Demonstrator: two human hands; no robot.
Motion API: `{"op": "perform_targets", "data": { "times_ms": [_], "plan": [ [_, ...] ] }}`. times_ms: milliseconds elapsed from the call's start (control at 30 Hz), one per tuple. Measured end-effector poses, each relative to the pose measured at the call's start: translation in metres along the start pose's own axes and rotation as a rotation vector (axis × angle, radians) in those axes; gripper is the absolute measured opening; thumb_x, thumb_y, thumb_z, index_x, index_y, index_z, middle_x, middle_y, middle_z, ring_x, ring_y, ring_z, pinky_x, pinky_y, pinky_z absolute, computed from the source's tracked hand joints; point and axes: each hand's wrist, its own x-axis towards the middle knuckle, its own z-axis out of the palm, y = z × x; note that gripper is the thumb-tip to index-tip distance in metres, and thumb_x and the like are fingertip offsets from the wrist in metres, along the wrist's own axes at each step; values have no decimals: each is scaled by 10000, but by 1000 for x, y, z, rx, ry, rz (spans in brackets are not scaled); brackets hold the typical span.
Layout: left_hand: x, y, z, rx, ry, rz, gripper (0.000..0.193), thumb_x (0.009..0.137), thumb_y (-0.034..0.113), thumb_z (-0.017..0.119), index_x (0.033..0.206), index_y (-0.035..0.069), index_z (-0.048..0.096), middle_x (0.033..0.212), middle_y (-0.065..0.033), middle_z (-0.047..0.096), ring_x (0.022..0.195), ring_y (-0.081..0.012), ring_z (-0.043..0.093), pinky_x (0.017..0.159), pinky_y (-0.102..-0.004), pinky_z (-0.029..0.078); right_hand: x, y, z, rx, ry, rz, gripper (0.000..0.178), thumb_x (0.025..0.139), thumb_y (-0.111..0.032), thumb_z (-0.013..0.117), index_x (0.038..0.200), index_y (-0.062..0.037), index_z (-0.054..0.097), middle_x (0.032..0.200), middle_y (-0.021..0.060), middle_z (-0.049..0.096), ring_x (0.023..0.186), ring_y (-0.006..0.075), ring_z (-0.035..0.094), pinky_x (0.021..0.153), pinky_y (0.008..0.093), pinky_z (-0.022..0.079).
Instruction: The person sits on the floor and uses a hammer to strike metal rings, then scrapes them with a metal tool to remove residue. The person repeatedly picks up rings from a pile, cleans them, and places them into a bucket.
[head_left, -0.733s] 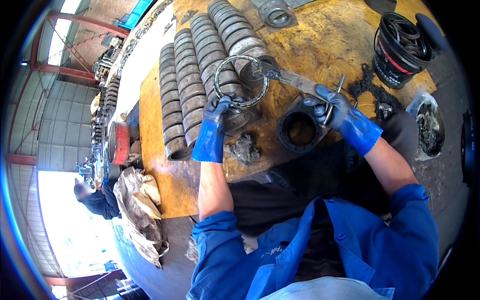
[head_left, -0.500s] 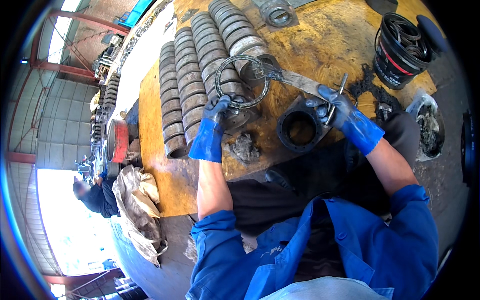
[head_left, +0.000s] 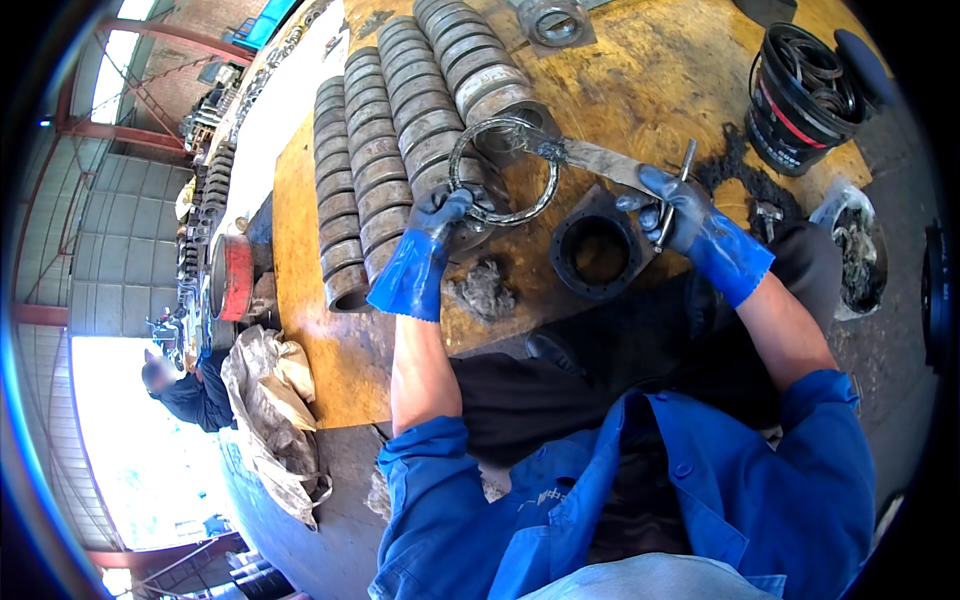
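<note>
Both my hands wear blue rubber gloves with dark, smeared fingers. My left hand [head_left: 437, 222] pinches the lower left of a thin metal ring [head_left: 553, 188], held up above the table and coated in places with dark grease. My right hand [head_left: 682, 212] grips a flat spatula [head_left: 603, 163], its greasy tip against the ring's right upper side. A thin metal rod [head_left: 688, 158] also sits in the right hand, crossing the fingers. Below that hand lies a round black flanged part [head_left: 600, 290] with a wide hole. A crumpled grey rag [head_left: 483, 292] rests below the ring.
Rows of thick metal rings [head_left: 412, 130] lie on the yellow, stained table [head_left: 650, 80]. At the right stand a black bucket [head_left: 778, 135] holding rings and a plastic bag [head_left: 858, 255] of dark matter. A beige sack [head_left: 268, 385] and another person [head_left: 203, 398] are at the left.
The metal ring has shifted right and slightly down in my left hand. The spatula's greasy tip now meets its right upper side. My right hand has barely moved.
</note>
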Motion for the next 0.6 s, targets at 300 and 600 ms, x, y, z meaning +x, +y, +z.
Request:
{"op": "perform_targets", "data": {
  "times_ms": [300,600],
  "plan": [
    [-1,-5,2,247,-124,-23,216,865,120,597,1014,-33,630,872,-86,681,775,-156,647,736,-265,515,1,0,-10,-200,-107,38,350,965,-324,504,1105,-16,596,780,106,671,462,104,548,391,227,437],
    [-7,1,19,334,-215,-45,202,862,106,606,1008,-29,642,864,-69,679,785,-137,629,747,-264,494,-3,0,-10,-425,-139,29,409,973,-348,476,1186,-17,589,818,91,683,488,96,555,431,224,450]
  ]
}}
